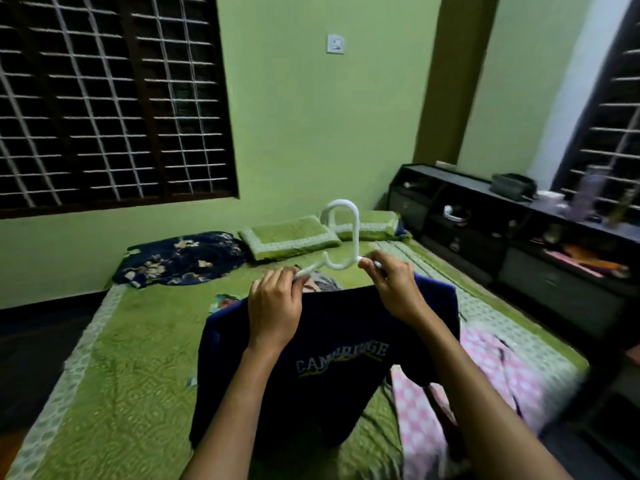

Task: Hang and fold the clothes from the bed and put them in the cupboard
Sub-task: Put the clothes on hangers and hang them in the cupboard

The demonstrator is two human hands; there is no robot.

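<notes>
my left hand and right hand each pinch one arm of the hanger, hook standing up between my fingers, so the shirt hangs just below them over the bed while i, i judge, settle its shoulders.

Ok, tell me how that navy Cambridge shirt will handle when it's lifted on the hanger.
Probably floppy: the navy shirt hangs in loose folds below the white hanger. Likely light, since the left hand and right hand carry it by pinching the hanger's thin arms. It may slip sideways if the hanger tilts; the hanger looks smooth.
</notes>
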